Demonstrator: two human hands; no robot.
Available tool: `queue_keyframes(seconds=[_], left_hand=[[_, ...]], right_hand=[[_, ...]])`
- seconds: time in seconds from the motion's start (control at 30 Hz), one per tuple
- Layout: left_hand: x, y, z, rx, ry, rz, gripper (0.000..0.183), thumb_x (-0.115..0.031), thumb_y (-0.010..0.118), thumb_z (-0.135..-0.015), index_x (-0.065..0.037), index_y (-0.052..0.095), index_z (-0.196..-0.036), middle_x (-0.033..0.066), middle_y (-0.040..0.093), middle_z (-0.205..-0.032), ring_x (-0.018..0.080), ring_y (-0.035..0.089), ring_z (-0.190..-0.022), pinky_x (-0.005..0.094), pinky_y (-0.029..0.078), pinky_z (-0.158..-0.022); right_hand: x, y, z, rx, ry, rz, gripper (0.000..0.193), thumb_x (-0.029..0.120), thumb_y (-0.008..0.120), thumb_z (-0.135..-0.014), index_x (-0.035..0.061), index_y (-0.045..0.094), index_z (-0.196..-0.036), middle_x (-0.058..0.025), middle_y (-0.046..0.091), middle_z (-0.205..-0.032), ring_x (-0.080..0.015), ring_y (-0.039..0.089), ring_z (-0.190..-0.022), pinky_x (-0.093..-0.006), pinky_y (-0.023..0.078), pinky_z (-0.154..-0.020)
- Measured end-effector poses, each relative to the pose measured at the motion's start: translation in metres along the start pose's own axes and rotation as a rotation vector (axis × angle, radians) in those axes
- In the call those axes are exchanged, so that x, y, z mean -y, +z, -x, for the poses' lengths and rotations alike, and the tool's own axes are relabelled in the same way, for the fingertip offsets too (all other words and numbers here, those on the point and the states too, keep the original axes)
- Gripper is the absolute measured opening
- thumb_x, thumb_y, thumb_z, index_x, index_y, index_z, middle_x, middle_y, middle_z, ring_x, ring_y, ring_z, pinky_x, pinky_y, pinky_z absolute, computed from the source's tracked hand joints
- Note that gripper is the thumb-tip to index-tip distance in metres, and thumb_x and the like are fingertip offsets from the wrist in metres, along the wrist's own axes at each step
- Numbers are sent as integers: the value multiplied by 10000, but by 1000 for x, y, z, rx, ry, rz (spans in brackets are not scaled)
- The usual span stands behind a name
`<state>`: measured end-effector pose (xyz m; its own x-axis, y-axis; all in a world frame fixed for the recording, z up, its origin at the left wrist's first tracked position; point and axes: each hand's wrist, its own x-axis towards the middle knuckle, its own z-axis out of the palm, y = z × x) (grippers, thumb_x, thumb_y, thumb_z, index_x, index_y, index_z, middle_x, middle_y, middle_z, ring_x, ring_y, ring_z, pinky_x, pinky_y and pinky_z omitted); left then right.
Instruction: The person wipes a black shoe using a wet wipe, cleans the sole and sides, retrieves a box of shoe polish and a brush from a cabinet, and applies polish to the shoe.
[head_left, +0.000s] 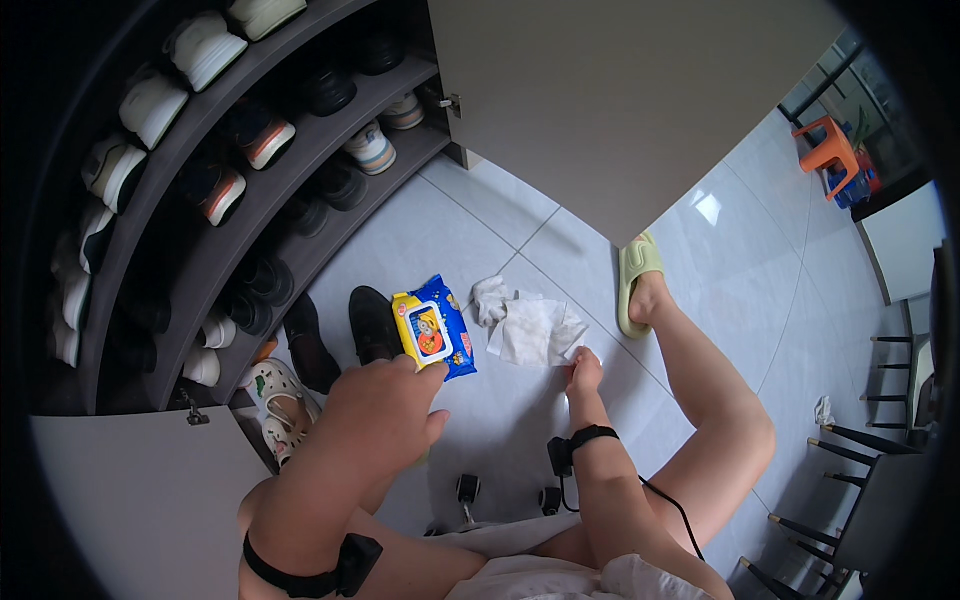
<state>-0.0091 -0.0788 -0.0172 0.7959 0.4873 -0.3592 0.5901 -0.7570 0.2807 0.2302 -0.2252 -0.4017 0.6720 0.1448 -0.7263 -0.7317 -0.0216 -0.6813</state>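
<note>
My left hand (393, 400) is over the near edge of a blue and yellow wet wipe pack (460, 328), its thumb apart from the fingers. Whether the fingertips touch the pack is unclear. This pack has a white-framed lid with a cartoon picture and lies against a black shoe (370, 318). In my right hand (585, 372) the fingers pinch the near right corner of a white wipe (535, 332), spread over the floor. A crumpled white wipe (489, 299) lies at its far left.
An open shoe cabinet (300, 125) with several pairs of shoes curves along the left. Its large grey door (620, 90) stands open ahead. A dark shoe (311, 345) and a patterned white clog (280, 400) sit by the cabinet. My green slipper (634, 290) is at the right.
</note>
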Motion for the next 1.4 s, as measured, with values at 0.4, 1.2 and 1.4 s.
queue_keyframes(seconds=[0.4, 1.2, 1.4], left_hand=[[2, -3, 2, 37, -51, 13, 400, -252, 665, -769, -50, 612, -1110, 138, 585, -841, 305, 604, -773, 397, 482, -686], [25, -5, 20, 92, -173, 131, 442, -280, 652, -790, -74, 587, -1176, 142, 605, -904, 316, 607, -860, 392, 483, -744], [113, 51, 14, 180, -169, 673, 429, -312, 620, -839, -62, 565, -1184, 151, 633, -935, 242, 629, -802, 330, 485, -699]], right_hand=[[-15, 59, 34, 296, -463, 746, 233, 117, 656, -812, 41, 665, -1032, -79, 654, -980, -168, 590, -946, -315, 475, -824], [-12, 107, 71, 444, -936, 1033, 147, 110, 550, -781, 93, 686, -834, -135, 661, -878, -336, 609, -848, -416, 488, -795], [-59, 94, 122, 960, -1017, 1016, 129, 52, 561, -741, 81, 662, -817, -139, 644, -872, -318, 607, -824, -401, 493, -791]])
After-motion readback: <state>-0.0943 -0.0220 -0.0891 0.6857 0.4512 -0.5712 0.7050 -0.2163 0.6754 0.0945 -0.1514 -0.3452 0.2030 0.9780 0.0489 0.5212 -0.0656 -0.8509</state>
